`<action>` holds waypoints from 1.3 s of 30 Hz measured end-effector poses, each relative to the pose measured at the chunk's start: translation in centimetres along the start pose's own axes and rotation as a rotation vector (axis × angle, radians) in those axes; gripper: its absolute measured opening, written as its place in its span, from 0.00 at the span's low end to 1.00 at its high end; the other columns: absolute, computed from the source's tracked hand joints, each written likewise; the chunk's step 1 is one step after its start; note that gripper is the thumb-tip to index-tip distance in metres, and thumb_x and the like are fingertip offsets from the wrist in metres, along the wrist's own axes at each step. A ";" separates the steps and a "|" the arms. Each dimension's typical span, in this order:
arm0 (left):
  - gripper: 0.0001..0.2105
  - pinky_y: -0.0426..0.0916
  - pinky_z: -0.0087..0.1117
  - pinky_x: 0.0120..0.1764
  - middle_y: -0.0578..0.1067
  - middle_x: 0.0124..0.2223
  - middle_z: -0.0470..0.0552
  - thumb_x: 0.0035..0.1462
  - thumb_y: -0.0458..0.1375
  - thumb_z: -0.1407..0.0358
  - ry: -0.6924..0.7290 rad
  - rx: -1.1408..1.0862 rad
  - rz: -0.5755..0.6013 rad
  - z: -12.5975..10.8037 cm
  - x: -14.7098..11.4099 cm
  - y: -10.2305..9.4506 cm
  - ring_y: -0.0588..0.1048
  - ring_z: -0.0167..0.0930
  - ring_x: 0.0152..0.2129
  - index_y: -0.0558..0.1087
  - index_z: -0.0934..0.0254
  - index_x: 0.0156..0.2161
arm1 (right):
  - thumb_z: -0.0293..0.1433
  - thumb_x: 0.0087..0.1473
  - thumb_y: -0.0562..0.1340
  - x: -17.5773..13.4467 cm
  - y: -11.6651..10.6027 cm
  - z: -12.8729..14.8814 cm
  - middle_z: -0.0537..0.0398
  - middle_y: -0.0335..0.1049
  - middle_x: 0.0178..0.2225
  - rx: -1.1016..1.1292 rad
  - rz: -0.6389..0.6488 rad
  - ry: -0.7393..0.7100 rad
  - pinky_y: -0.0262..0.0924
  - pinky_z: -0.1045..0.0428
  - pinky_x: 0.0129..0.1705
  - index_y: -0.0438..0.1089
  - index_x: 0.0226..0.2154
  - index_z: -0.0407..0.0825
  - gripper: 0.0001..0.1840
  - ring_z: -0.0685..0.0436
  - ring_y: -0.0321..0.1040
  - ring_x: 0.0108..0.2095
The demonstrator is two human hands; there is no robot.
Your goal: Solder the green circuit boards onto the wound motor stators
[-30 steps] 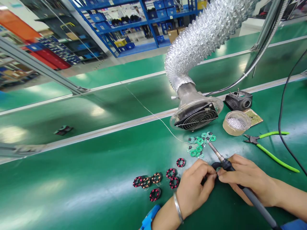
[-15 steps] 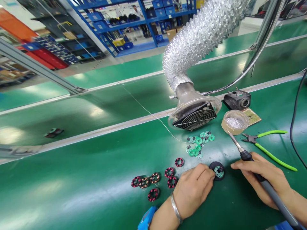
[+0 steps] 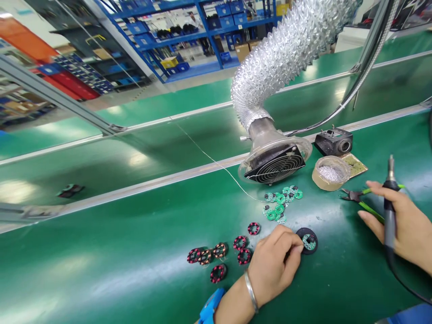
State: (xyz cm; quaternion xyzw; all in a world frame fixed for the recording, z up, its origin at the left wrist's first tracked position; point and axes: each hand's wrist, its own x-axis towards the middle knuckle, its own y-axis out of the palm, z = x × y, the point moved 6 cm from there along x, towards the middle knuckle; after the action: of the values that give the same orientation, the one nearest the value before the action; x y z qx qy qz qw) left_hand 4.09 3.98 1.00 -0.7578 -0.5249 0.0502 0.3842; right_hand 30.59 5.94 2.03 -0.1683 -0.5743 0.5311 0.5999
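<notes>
My left hand (image 3: 275, 261), fingers pinched, rests at the left edge of a black round holder (image 3: 313, 249). A small green ring-shaped circuit board (image 3: 308, 243) with a black part on it lies in that holder. The fingertips hide what they grip, though they touch the board's edge. My right hand (image 3: 407, 225) holds a soldering iron (image 3: 389, 220) with the tip pointing up and away, thumb and index finger spread. Below this hand lie green-handled cutters (image 3: 369, 209), partly covered. Several wound red-and-black coil rings (image 3: 239, 243) lie left of my left hand.
Several green circuit boards (image 3: 278, 208) lie beyond the holder. A fume extractor (image 3: 278, 164) hangs over the bench from a silver duct (image 3: 270, 67). Behind the cutters stand a tub of metal bits (image 3: 332, 175), a sponge tray (image 3: 356, 164) and a black metal stand (image 3: 334, 141).
My right hand has moved right, away from the holder, and the soldering iron has swung from tip-left to nearly upright. My left hand stays at the holder with its fingers slightly shifted.
</notes>
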 end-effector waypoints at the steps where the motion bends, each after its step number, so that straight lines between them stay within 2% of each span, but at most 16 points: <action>1: 0.05 0.68 0.26 0.30 0.72 0.32 0.50 0.58 0.52 0.73 -0.036 -0.055 -0.009 0.1 0.1 0.0 0.72 0.28 0.27 0.69 0.63 0.35 | 0.41 0.55 0.65 0.0 0.4 -1.3 0.37 0.62 0.56 -0.029 0.071 -0.027 0.61 0.39 0.51 0.58 0.57 0.45 0.31 0.25 0.64 0.53; 2: 0.05 0.68 0.25 0.29 0.72 0.32 0.50 0.58 0.53 0.73 -0.074 -0.106 -0.015 0.3 0.2 0.1 0.71 0.27 0.26 0.69 0.64 0.34 | 0.44 0.55 0.63 0.1 0.6 -2.6 0.34 0.60 0.56 -0.037 0.101 -0.048 0.58 0.35 0.52 0.57 0.57 0.44 0.33 0.21 0.60 0.55; 3: 0.04 0.67 0.25 0.29 0.71 0.31 0.50 0.58 0.53 0.73 -0.115 -0.150 -0.018 0.4 0.3 0.1 0.70 0.27 0.26 0.69 0.64 0.33 | 0.45 0.56 0.62 0.1 0.9 -3.7 0.34 0.63 0.53 -0.056 0.132 -0.076 0.58 0.36 0.51 0.58 0.56 0.45 0.32 0.22 0.63 0.52; 5: 0.05 0.66 0.24 0.27 0.70 0.30 0.49 0.58 0.53 0.72 -0.198 -0.211 -0.018 0.8 0.4 0.3 0.69 0.26 0.24 0.69 0.64 0.32 | 0.44 0.59 0.59 0.0 1.1 -5.0 0.40 0.70 0.41 -0.119 0.159 -0.133 0.59 0.37 0.45 0.63 0.52 0.47 0.24 0.28 0.68 0.43; 7: 0.06 0.65 0.24 0.26 0.69 0.30 0.49 0.58 0.52 0.71 -0.267 -0.246 -0.013 1.0 0.5 0.5 0.68 0.26 0.24 0.69 0.64 0.30 | 0.42 0.62 0.56 0.0 0.8 -4.7 0.47 0.67 0.29 -0.177 0.147 -0.198 0.60 0.42 0.36 0.67 0.46 0.49 0.17 0.36 0.68 0.32; 8: 0.06 0.64 0.24 0.26 0.69 0.30 0.49 0.58 0.52 0.71 -0.294 -0.258 -0.011 1.1 0.5 0.6 0.68 0.26 0.23 0.68 0.64 0.30 | 0.41 0.63 0.55 0.0 0.6 -4.1 0.48 0.66 0.27 -0.187 0.142 -0.214 0.60 0.45 0.32 0.68 0.44 0.49 0.15 0.39 0.67 0.29; 10: 0.06 0.63 0.24 0.26 0.68 0.29 0.48 0.58 0.52 0.71 -0.325 -0.277 -0.015 1.2 0.5 0.7 0.67 0.25 0.23 0.68 0.64 0.29 | 0.39 0.65 0.52 0.1 0.3 -2.1 0.48 0.66 0.30 -0.157 0.171 -0.180 0.60 0.48 0.28 0.66 0.44 0.48 0.14 0.42 0.66 0.27; 12: 0.06 0.62 0.24 0.26 0.68 0.29 0.47 0.57 0.53 0.71 -0.334 -0.288 -0.020 1.2 0.5 0.7 0.66 0.25 0.23 0.68 0.64 0.29 | 0.36 0.64 0.55 0.2 0.0 1.1 0.48 0.67 0.35 -0.050 0.195 -0.180 0.64 0.51 0.32 0.64 0.46 0.47 0.12 0.44 0.69 0.31; 15: 0.07 0.62 0.24 0.27 0.67 0.28 0.46 0.58 0.52 0.71 -0.330 -0.293 -0.026 1.1 0.5 0.7 0.65 0.25 0.23 0.68 0.64 0.29 | 0.39 0.65 0.53 0.2 0.3 6.0 0.53 0.63 0.30 0.032 0.267 -0.255 0.61 0.54 0.25 0.66 0.45 0.48 0.14 0.47 0.65 0.25; 18: 0.06 0.61 0.24 0.27 0.67 0.28 0.46 0.58 0.52 0.72 -0.315 -0.286 -0.030 1.1 0.5 0.7 0.65 0.25 0.23 0.68 0.64 0.29 | 0.37 0.66 0.49 0.4 1.2 8.8 0.54 0.60 0.28 0.000 0.321 -0.335 0.57 0.53 0.25 0.68 0.42 0.49 0.15 0.46 0.62 0.25; 21: 0.06 0.61 0.24 0.26 0.67 0.29 0.46 0.57 0.53 0.72 -0.299 -0.281 -0.031 1.2 0.5 0.7 0.65 0.25 0.23 0.68 0.64 0.30 | 0.35 0.65 0.50 0.5 1.9 9.4 0.53 0.58 0.28 -0.039 0.338 -0.378 0.56 0.52 0.27 0.68 0.41 0.48 0.14 0.44 0.60 0.27; 28: 0.06 0.61 0.24 0.26 0.67 0.29 0.47 0.57 0.52 0.71 -0.300 -0.305 -0.032 1.2 0.4 0.7 0.65 0.25 0.23 0.68 0.65 0.30 | 0.33 0.64 0.52 0.2 2.1 9.0 0.52 0.58 0.30 -0.038 0.384 -0.384 0.54 0.51 0.30 0.68 0.42 0.48 0.11 0.43 0.58 0.29; 39: 0.06 0.62 0.24 0.26 0.68 0.29 0.47 0.58 0.53 0.72 -0.291 -0.277 -0.028 1.2 0.4 0.6 0.66 0.25 0.23 0.69 0.64 0.30 | 0.33 0.66 0.50 0.1 2.1 9.5 0.54 0.57 0.29 -0.021 0.415 -0.366 0.54 0.52 0.28 0.68 0.42 0.49 0.12 0.45 0.60 0.27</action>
State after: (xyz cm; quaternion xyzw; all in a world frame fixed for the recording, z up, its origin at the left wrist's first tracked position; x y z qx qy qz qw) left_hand 4.18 4.87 -0.05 -0.7809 -0.5872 0.0811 0.1970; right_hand 21.39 2.91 3.09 -0.1896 -0.6319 0.6580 0.3629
